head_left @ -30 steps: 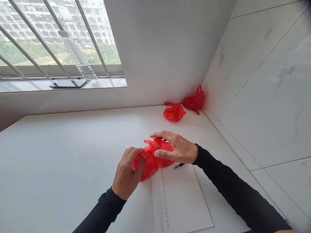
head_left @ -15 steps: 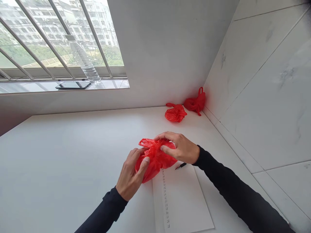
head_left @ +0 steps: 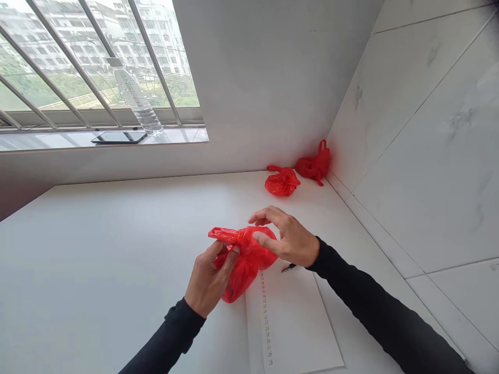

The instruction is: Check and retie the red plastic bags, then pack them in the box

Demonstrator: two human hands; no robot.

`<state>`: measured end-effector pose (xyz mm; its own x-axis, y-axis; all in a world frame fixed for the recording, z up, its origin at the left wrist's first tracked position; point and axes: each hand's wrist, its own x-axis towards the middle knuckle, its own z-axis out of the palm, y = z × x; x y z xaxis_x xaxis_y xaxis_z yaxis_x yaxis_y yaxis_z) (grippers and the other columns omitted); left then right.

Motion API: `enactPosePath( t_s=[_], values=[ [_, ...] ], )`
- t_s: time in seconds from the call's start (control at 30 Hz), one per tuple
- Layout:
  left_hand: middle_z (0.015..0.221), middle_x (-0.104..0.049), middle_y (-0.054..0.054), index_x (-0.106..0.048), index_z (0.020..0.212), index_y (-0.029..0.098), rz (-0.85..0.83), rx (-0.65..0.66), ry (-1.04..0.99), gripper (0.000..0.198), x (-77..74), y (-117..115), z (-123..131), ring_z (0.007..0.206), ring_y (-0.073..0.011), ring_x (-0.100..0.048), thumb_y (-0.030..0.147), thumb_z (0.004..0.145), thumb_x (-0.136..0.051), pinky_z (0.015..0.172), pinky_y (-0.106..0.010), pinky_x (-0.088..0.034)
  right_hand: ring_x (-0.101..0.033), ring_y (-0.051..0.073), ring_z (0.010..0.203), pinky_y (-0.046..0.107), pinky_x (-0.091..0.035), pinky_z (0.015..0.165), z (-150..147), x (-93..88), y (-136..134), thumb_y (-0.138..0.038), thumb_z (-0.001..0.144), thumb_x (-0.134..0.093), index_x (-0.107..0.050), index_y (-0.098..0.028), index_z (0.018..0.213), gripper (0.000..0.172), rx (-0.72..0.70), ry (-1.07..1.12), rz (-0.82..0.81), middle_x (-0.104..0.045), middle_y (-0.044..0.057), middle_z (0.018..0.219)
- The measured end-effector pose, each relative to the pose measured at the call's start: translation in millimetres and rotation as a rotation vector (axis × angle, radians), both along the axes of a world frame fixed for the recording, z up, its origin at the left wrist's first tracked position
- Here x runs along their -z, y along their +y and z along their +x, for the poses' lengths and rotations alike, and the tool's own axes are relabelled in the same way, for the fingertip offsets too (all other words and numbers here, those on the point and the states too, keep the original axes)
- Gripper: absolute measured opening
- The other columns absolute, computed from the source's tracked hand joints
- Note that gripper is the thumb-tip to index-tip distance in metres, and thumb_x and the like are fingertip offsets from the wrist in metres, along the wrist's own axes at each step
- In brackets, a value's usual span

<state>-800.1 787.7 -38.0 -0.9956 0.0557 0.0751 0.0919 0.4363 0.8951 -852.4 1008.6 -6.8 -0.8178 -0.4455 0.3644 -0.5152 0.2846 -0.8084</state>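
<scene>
A thin red plastic bag (head_left: 249, 262) hangs over the top edge of a notebook, bulging with contents I cannot make out. My left hand (head_left: 212, 278) pinches its gathered neck between thumb and fingers, and the handle loops stick out to the left. At the bag's upper right, my right hand (head_left: 286, 236) has thumb and fingers apart, its thumb close against the plastic. The open notebook (head_left: 304, 322) lies below, a column of handwritten numbers down its page. Part of a black pen (head_left: 289, 267) shows on the page, under my right hand.
Two more red plastic bags, a crumpled one (head_left: 283, 183) and a knotted one (head_left: 314, 166), sit in the table's back right corner by the tiled wall. On the window sill stand a clear water bottle (head_left: 138, 98) and a dark flat tablet or phone (head_left: 120, 137).
My left fingers have closed on the bag's neck, and the handles now point left. The right hand has loosened, its fingers lifting off the plastic.
</scene>
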Motion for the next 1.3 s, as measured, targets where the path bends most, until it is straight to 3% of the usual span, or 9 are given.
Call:
enactPosePath(
  t_s=[0.13,0.27,0.33,0.47,0.67,0.83,1.0,1.17,1.3],
  values=[
    [0.074,-0.060,-0.001,-0.064,0.092,0.019,0.161,-0.089,-0.096,0.039,-5.9,-1.0,-4.7,0.069,-0.0182,-0.058,0.058,0.091,-0.064,0.060,-0.031,-0.048,-0.055,0.016,0.077,0.032,-0.048,0.075,3.3,4.0,-5.4,-0.024,0.085,-0.075,-0.062,-0.021,0.088,0.014,-0.079,0.025,0.094,-0.058,-0.002,0.081],
    [0.078,-0.065,-0.002,-0.062,0.113,0.019,0.324,-0.073,-0.221,0.047,-10.9,-1.0,-6.0,0.067,-0.0190,-0.062,0.058,0.088,-0.067,0.061,-0.032,-0.051,-0.055,0.022,0.089,0.040,-0.047,0.086,3.0,23.5,-15.7,-0.024,0.080,-0.079,-0.064,-0.020,0.105,0.029,-0.072,0.132,0.281,-0.064,0.005,0.098],
    [0.075,-0.066,-0.001,-0.060,0.119,0.020,0.345,-0.057,-0.257,0.051,-11.9,-0.8,-5.5,0.064,-0.0186,-0.062,0.058,0.087,-0.068,0.059,-0.031,-0.050,-0.055,0.023,0.092,0.041,-0.046,0.087,1.1,31.8,-18.9,-0.018,0.084,-0.072,-0.062,-0.020,0.103,0.022,-0.024,0.149,0.298,-0.065,0.006,0.102],
    [0.066,-0.060,0.003,-0.058,0.120,0.020,0.301,-0.029,-0.278,0.054,-12.4,-1.3,-3.6,0.058,-0.0164,-0.057,0.060,0.086,-0.068,0.055,-0.028,-0.044,-0.057,0.020,0.087,0.036,-0.046,0.082,-0.9,32.1,-18.5,-0.009,0.088,-0.058,-0.056,-0.021,0.092,0.012,-0.026,0.069,0.192,-0.065,0.004,0.093],
    [0.063,-0.053,0.004,-0.057,0.106,0.021,0.262,-0.007,-0.277,0.044,-11.4,-3.6,-3.3,0.053,-0.0129,-0.047,0.060,0.088,-0.065,0.052,-0.026,-0.037,-0.059,0.017,0.079,0.031,-0.047,0.076,1.6,17.7,-16.3,-0.013,0.092,-0.052,-0.055,-0.021,0.096,0.010,-0.026,-0.098,0.046,-0.064,0.001,0.088],
    [0.069,-0.054,0.001,-0.057,0.077,0.021,0.117,-0.032,-0.116,0.039,-9.2,-4.6,-3.2,0.063,-0.0148,-0.051,0.057,0.088,-0.066,0.060,-0.031,-0.045,-0.050,0.012,0.060,0.025,-0.043,0.061,3.6,14.8,-15.2,-0.016,0.095,-0.049,-0.061,-0.022,0.108,0.019,-0.033,-0.155,0.017,-0.057,-0.004,0.076],
    [0.116,-0.068,-0.008,-0.063,0.115,0.024,0.036,0.002,-0.042,0.038,-8.4,-2.9,-2.0,0.102,-0.0247,-0.065,0.050,0.088,-0.070,0.092,-0.043,-0.054,-0.044,0.011,0.056,0.025,-0.043,0.064,5.8,12.6,-14.4,-0.012,0.092,-0.048,-0.059,-0.028,0.132,0.045,-0.079,-0.103,0.025,-0.055,-0.006,0.074],
    [0.091,-0.069,-0.003,-0.066,0.111,0.024,-0.098,-0.051,0.079,0.022,-7.3,-9.0,-6.9,0.085,-0.0203,-0.063,0.038,0.095,-0.059,0.079,-0.037,-0.054,-0.044,0.012,0.057,0.025,-0.042,0.062,1.9,12.9,-9.9,-0.009,0.086,-0.049,-0.065,-0.028,0.125,0.046,0.046,-0.105,0.044,-0.050,-0.007,0.067],
    [0.098,-0.070,-0.004,-0.066,0.123,0.026,-0.073,-0.085,0.103,0.031,-9.1,-16.1,-9.7,0.089,-0.0208,-0.066,0.042,0.097,-0.058,0.083,-0.038,-0.055,-0.046,0.012,0.058,0.026,-0.043,0.064,-2.5,12.6,-5.1,-0.015,0.086,-0.054,-0.062,-0.028,0.129,0.046,0.093,-0.116,0.075,-0.048,-0.008,0.065]
  ],
)
